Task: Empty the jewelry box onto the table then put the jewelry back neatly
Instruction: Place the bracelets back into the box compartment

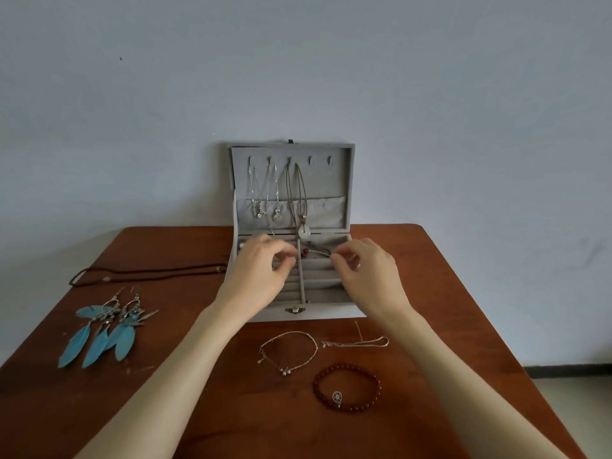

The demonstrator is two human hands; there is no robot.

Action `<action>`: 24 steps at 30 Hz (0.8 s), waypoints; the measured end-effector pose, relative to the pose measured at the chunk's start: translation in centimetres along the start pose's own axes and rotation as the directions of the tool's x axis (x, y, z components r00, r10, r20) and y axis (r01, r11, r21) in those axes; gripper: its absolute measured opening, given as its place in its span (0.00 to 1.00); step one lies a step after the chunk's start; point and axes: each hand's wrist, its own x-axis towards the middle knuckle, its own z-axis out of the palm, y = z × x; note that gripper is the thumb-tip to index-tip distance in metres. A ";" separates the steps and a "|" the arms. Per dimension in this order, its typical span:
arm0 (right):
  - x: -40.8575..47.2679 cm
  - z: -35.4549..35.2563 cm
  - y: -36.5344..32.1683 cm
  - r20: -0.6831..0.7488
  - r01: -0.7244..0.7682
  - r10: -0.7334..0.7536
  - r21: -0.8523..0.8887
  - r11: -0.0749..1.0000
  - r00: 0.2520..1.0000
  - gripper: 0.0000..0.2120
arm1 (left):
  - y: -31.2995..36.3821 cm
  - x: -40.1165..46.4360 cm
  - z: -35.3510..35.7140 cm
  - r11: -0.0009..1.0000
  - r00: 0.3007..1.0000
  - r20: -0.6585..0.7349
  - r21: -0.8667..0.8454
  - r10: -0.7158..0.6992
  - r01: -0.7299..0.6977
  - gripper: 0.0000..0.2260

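Reaching into the open jewelry box [331,311], the left hand [261,273] and right hand [367,270] each pinch an end of a thin cord piece [318,252] strung between them; lifting both ends together should avoid snagging the dividers below.

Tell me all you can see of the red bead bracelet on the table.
The red bracelet is a closed ring of small, round, dark red beads with one silvery round charm at its near side. It lies flat on the brown table, near the front edge, right of centre, in front of the open box. Nothing touches it.
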 end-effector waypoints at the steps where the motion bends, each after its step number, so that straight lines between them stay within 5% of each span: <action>1: -1.1 -0.1 -0.5 -0.003 0.021 -0.021 0.033 0.999 1.000 0.06 | 0.1 -1.1 -0.3 0.999 1.000 -0.001 -0.035 0.023 -0.023 0.09; 4: -3.9 -0.1 -1.6 0.039 0.034 -0.038 0.101 0.994 0.999 0.05 | -0.1 -4.2 -0.7 0.993 0.997 0.007 -0.091 0.075 -0.075 0.07; 10: -5.9 0.8 -2.5 0.265 0.040 -0.011 -0.105 0.994 0.964 0.06 | -1.1 -6.6 -0.3 0.970 0.973 -0.079 -0.093 0.219 -0.226 0.03; 15: -6.0 1.0 -3.1 0.357 -0.093 0.158 -0.193 0.977 0.921 0.07 | -1.7 -7.1 0.0 0.975 0.978 -0.091 -0.101 0.189 -0.198 0.03; 19: -5.6 1.7 -3.2 0.415 -0.030 0.151 -0.285 0.958 0.897 0.09 | -2.0 -7.2 0.3 0.976 0.982 -0.059 -0.119 0.178 -0.184 0.05; 24: -5.3 0.1 -3.4 0.432 -0.059 0.078 -0.057 0.997 0.899 0.08 | -1.9 -7.2 0.0 0.975 0.990 0.029 -0.179 0.141 -0.134 0.15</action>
